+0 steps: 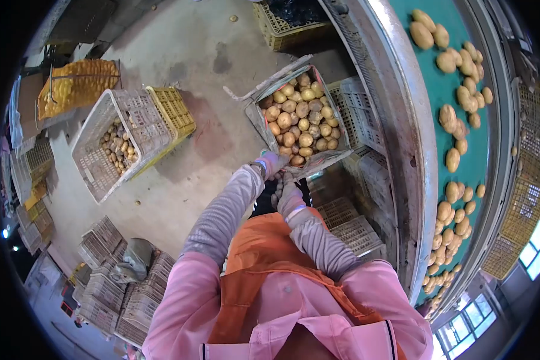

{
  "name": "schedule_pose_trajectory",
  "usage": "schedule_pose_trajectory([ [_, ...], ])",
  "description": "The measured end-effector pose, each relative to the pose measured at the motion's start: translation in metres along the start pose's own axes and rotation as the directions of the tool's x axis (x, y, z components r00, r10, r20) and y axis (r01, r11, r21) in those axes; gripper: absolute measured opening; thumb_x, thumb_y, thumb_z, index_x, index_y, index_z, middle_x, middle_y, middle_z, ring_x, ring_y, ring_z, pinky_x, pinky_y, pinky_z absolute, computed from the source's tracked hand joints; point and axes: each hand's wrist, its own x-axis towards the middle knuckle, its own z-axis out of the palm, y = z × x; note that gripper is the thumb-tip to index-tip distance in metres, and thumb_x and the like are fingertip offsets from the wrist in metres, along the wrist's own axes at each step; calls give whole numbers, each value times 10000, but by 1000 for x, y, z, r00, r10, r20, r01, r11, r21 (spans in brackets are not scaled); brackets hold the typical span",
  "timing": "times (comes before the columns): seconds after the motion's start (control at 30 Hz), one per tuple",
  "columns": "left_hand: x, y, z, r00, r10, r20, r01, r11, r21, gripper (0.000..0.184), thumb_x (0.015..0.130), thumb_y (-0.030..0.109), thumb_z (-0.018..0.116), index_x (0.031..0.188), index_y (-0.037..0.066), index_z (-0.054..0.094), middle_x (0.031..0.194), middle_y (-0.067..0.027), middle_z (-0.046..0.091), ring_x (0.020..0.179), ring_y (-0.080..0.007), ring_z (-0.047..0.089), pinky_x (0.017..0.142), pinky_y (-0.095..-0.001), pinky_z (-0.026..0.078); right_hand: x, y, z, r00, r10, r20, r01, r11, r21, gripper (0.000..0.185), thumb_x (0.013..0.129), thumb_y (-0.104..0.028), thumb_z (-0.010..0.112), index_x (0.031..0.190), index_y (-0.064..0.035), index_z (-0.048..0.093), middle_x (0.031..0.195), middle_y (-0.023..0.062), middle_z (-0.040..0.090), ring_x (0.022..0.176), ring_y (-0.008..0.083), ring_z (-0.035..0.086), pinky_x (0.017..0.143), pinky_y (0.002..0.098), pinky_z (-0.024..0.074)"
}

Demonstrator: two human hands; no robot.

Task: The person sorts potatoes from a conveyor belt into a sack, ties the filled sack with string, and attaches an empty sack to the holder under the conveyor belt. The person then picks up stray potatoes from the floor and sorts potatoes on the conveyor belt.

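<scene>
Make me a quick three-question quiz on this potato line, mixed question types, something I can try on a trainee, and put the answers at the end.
1. True or false: the left hand and the right hand are both at the far edge of the well-filled crate, the one farthest from the person's body.
2. What colour is the belt on the person's right? A) black B) green C) orange
3. Fill in the blank: beside the white crate on the person's left, on its side nearer the well-filled crate, is a ______ crate.

Key: 1. False, they are at the near edge. 2. B. 3. Yellow.
</scene>
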Motion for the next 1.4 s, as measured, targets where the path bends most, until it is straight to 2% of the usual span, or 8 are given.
schedule_pose_trajectory([
  [0.43,-1,-14,-29,987,40,154,1,966,-260,463,911,428,471,972,-7,619,840,-106,687,733,-235,682,666,-385,528,-44,-16,-20,849,-141,510,361,859,-363,226,925,-308,502,946,-88,545,809,4,531,684,112,484,651,278,427],
  [0.6,34,-33,-20,973,133,188,-53,924,-380,439,924,395,486,1028,-18,594,810,-109,685,711,-236,676,652,-381,528,-26,-96,171,-359,-518,776,614,-758,-222,419,830,-220,588,1174,0,495,1040,231,574,942,388,560,856,431,445],
  [0.67,7,-29,-21,979,193,-65,-204,926,-318,456,925,391,497,1075,-34,568,762,-106,681,633,-229,666,562,-343,527,-15,-109,234,-151,-407,901,457,-837,-302,486,841,-332,554,1167,27,524,1151,253,561,1037,413,549,938,430,413],
  [0.83,11,-32,-23,984,178,-25,-175,918,-357,423,891,387,521,1216,118,549,746,-108,639,581,-202,615,547,-335,501,15,-112,293,540,-403,739,284,-739,-611,472,821,-432,483,1032,-41,642,1042,211,627,1010,369,578,893,420,443],
  [1.0,19,-20,-31,802,550,232,-524,463,715,268,852,301,561,973,87,666,823,-115,680,717,-260,659,665,-349,516,23,-84,264,75,-672,737,593,-564,-575,331,804,-360,553,836,-46,650,833,154,647,781,311,624,727,386,463],
  [1.2,99,-84,34,748,601,-280,-625,781,5,230,834,205,612,977,27,642,913,-154,665,892,-269,641,782,-339,490,37,-86,220,-292,-683,670,905,-424,-39,315,869,-229,544,623,-37,502,486,60,459,473,250,413,515,329,372],
  [1.27,93,-89,39,847,480,-227,-529,725,-441,208,846,186,606,968,21,642,896,-121,654,865,-230,625,757,-320,486,23,-78,213,-101,-587,803,630,587,508,317,920,-252,499,699,-25,516,517,29,460,486,174,420,504,319,362],
  [1.4,59,-78,35,838,536,-100,-277,260,-925,166,872,149,595,950,10,642,862,-54,630,811,-153,594,707,-282,479,66,-73,188,201,-706,679,670,605,430,344,956,-294,441,784,-10,533,597,-1,473,564,112,441,531,280,365],
])
